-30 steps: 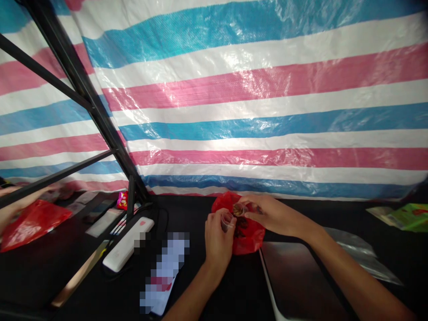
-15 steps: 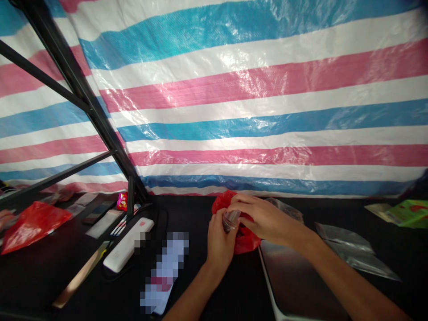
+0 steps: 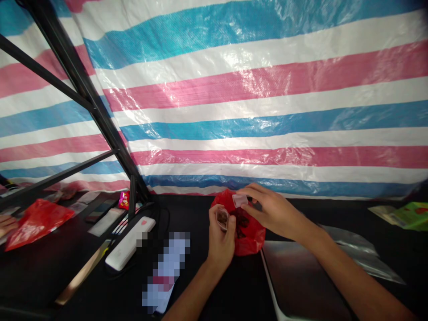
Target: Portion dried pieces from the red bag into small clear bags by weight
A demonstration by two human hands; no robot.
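Note:
My left hand (image 3: pixel 219 238) is closed around a small clear plastic cup (image 3: pixel 222 218) with dark brown bits inside, its mouth tilted toward the right. My right hand (image 3: pixel 272 211) pinches a small clear plastic lid (image 3: pixel 240 200) just above and to the right of the cup, apart from it. Both hands hover over an open red plastic bag (image 3: pixel 249 236) that lies on the black table and shows dark contents inside.
A grey metal tray (image 3: pixel 301 276) lies under my right forearm. A white power strip (image 3: pixel 129 244) and a blurred-out object sit to the left. Black frame bars (image 3: pixel 100 120) rise at left. Another person's hand (image 3: pixel 6 223) and a red bag (image 3: pixel 36 216) are far left. Clear pouches (image 3: pixel 357 256) lie right.
My right hand, which covered the cup half a second ago, has lifted up and right with the lid pinched in its fingers. The cup's dark contents now show.

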